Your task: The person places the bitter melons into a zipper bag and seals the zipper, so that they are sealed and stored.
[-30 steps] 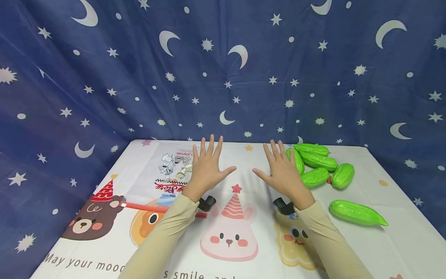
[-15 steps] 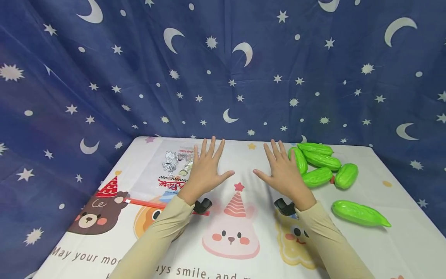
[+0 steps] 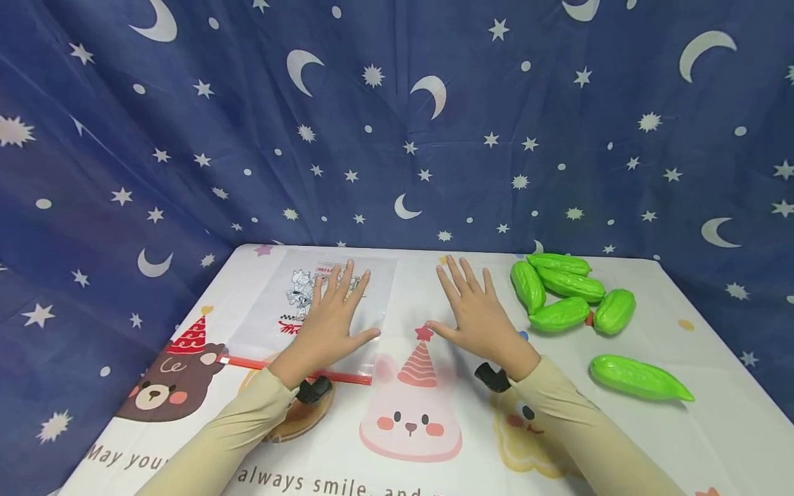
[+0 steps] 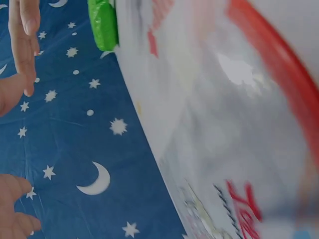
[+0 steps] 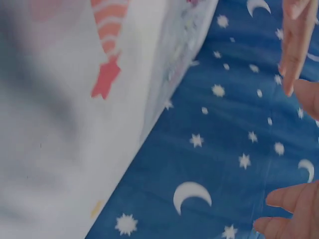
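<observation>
Fingers spread and holding nothing, my left hand point(image 3: 329, 324) hovers over a clear plastic bag point(image 3: 257, 317) that has a red slider strip point(image 3: 347, 377) along its near edge. My right hand point(image 3: 480, 317), also spread and holding nothing, is above the tablecloth, left of a group of green bumpy vegetables point(image 3: 561, 315). One more green vegetable point(image 3: 639, 378) lies apart, nearer the front right. The left wrist view shows the bag point(image 4: 234, 124) with its red strip point(image 4: 284, 64), and part of a green vegetable point(image 4: 103, 25).
The table is covered by a white cloth point(image 3: 409, 441) printed with cartoon animals and lettering. A dark blue curtain point(image 3: 347, 110) with moons and stars hangs behind the table and along its left side.
Both hands have moved to the left, the left one also a little nearer. More of the bag, its red strip and the leftmost green vegetable now shows.
</observation>
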Action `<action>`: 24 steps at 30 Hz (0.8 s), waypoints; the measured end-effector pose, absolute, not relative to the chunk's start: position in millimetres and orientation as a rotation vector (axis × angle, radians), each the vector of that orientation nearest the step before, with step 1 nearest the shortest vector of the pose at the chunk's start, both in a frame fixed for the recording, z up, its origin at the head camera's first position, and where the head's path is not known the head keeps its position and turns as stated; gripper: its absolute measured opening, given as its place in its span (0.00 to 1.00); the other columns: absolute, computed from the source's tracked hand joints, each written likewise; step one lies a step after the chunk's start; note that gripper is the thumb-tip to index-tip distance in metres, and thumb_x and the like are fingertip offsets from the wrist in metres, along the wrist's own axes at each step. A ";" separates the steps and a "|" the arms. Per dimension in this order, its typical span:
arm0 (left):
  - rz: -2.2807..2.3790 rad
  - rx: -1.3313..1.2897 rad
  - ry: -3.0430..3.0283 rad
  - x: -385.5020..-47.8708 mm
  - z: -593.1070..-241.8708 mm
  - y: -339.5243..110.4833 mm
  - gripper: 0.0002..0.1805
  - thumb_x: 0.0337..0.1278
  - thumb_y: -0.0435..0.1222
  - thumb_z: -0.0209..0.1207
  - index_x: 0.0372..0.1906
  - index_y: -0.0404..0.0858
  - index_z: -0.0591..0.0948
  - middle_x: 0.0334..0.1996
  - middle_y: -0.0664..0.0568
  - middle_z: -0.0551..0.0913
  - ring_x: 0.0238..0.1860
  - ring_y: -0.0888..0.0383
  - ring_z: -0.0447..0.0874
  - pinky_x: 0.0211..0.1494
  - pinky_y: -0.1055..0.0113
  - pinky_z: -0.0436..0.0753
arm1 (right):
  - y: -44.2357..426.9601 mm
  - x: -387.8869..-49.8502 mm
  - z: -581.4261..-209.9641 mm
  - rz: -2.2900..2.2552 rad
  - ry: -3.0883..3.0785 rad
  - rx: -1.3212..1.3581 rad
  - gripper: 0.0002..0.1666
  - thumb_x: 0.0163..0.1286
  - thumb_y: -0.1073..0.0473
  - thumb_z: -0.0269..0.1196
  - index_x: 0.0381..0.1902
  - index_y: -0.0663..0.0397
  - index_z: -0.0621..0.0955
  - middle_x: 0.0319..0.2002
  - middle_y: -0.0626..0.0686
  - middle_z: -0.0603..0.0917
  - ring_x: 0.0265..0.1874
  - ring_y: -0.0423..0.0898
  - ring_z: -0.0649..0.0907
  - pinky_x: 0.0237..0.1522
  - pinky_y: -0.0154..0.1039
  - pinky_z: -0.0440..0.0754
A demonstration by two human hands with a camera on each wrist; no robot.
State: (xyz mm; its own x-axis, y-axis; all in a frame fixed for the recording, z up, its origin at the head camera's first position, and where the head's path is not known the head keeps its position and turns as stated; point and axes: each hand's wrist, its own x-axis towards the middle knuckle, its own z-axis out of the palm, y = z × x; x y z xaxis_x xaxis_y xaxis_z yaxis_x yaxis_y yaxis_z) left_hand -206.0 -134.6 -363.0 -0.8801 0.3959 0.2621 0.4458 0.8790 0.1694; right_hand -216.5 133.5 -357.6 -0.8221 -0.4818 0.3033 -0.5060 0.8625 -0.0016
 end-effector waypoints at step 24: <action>-0.228 -0.707 -2.877 -187.3 -407.0 -234.7 0.50 0.50 0.55 0.61 0.73 0.39 0.52 0.74 0.36 0.45 0.75 0.38 0.38 0.75 0.45 0.34 | 37.3 -214.8 -377.0 -0.203 -2.559 1.237 0.54 0.62 0.27 0.48 0.73 0.58 0.53 0.74 0.59 0.51 0.74 0.53 0.52 0.71 0.58 0.55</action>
